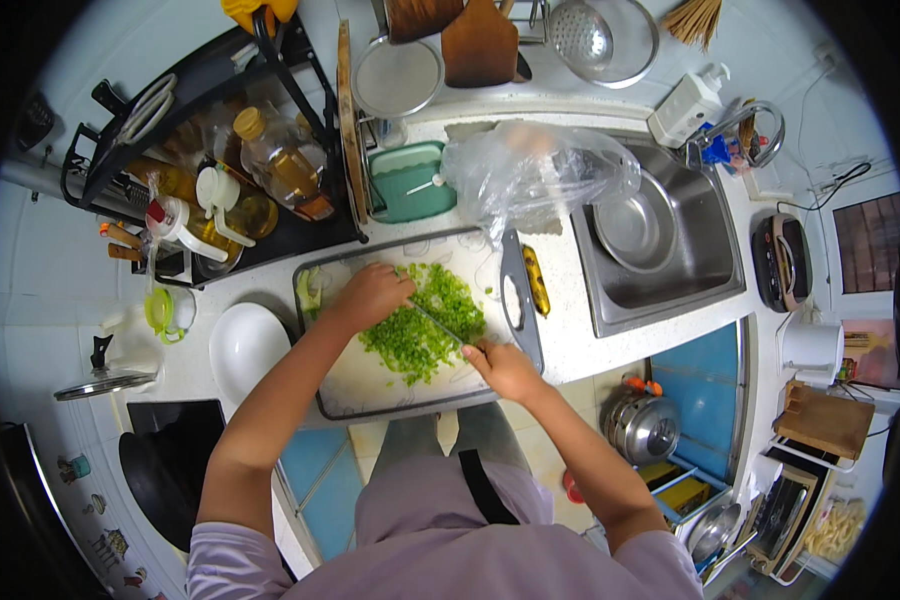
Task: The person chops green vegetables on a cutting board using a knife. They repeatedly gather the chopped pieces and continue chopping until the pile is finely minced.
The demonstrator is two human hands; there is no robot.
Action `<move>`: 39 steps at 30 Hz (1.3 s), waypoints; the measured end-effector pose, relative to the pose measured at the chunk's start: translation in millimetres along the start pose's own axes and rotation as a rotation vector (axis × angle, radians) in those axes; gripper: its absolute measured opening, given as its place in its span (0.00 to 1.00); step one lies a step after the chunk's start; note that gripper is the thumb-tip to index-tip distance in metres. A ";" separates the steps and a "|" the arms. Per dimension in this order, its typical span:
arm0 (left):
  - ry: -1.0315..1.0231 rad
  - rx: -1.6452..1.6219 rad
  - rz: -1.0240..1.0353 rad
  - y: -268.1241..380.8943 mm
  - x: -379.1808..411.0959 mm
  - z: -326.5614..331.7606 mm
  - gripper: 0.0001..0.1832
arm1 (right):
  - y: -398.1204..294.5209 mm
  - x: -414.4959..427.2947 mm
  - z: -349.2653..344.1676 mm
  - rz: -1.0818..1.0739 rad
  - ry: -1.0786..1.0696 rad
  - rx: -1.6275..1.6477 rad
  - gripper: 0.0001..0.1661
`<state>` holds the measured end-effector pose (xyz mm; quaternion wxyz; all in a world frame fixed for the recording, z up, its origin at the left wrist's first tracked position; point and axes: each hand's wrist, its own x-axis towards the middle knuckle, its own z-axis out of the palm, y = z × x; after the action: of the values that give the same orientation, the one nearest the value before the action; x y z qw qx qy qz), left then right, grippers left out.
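My right hand [504, 369] is closed around the handle of a kitchen knife [439, 325]. The thin blade slants up and left across a heap of chopped green vegetable [442, 304]. At the blade's far end are the fingertips of my left hand [375, 295]; whether they grip it or only press on it cannot be told. The heap lies on a pale cutting board [345, 386] with a dark rim and a grey handle on its right. Larger pale-green pieces [310, 289] sit in the board's upper left corner.
A white bowl [249, 349] stands left of the board. To its right lie a spotted banana [536, 281] and a sink [709, 247] holding a metal basin [636, 225]. Behind are a clear plastic bag [540, 169], a green container [412, 184] and a black rack [292, 244] with bottles.
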<state>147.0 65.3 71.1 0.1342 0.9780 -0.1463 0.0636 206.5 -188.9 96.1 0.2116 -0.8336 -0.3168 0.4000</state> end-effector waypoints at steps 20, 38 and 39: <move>-0.126 -0.025 0.224 -17.2 85.0 -5.6 0.11 | 4.5 -10.5 -39.5 0.131 0.109 0.281 0.33; -0.102 0.002 0.239 -14.1 76.2 12.5 0.12 | 22.6 -2.4 -4.4 0.091 0.181 0.242 0.30; -0.078 0.033 0.241 -14.6 74.8 12.3 0.13 | 22.4 -1.5 -4.6 0.079 0.192 0.229 0.30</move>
<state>223.5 55.2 68.0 0.1036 0.9572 -0.2668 0.0438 217.5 -206.3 86.0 0.3188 -0.8502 -0.2142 0.3600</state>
